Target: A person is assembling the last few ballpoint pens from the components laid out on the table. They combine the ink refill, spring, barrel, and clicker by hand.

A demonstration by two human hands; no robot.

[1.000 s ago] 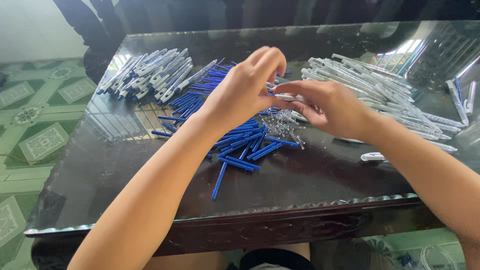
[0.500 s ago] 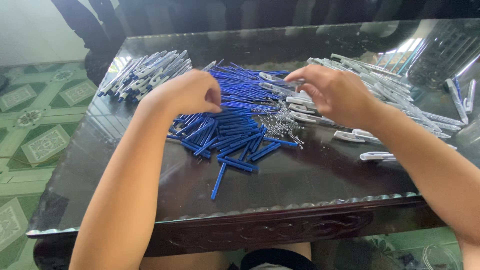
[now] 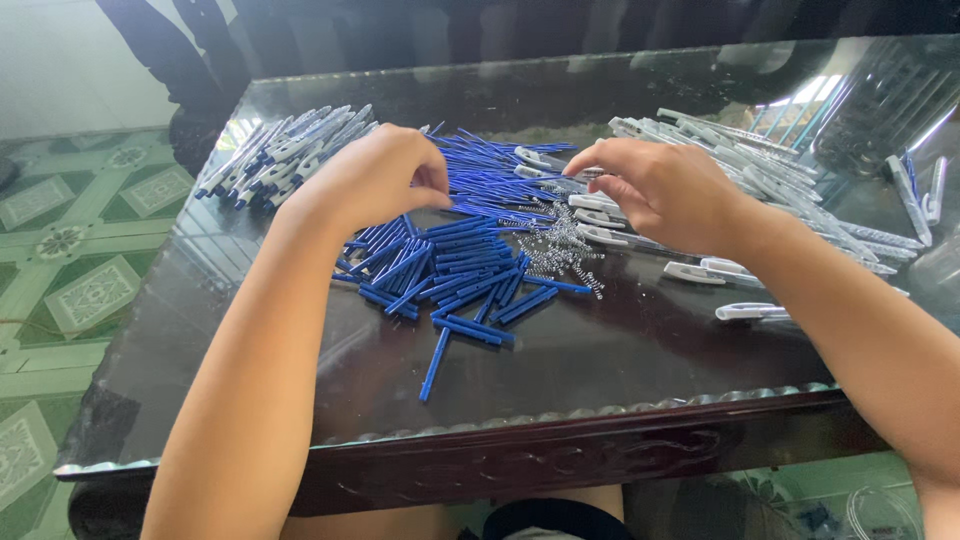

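Note:
My left hand [image 3: 375,175] hovers knuckles-up over the left part of a heap of blue pen tubes [image 3: 470,255]. Its fingers curl downward and hide the tips, so I cannot see whether they grip anything. My right hand [image 3: 650,185] reaches left over loose white pen barrels [image 3: 600,215], fingers apart, tips touching or just above one of them. A small tangle of metal springs [image 3: 562,250] lies between the two hands. One blue tube [image 3: 435,365] lies alone nearer me.
A row of finished white-and-blue pens [image 3: 285,150] lies at the far left of the glass-topped dark table [image 3: 620,350]. A long bank of white barrels [image 3: 790,190] runs along the right. Green patterned floor tiles [image 3: 80,260] show on the left.
A second ago both hands met above the blue heap. They have since parted: the left went left then back over the heap, the right dropped onto the white barrels.

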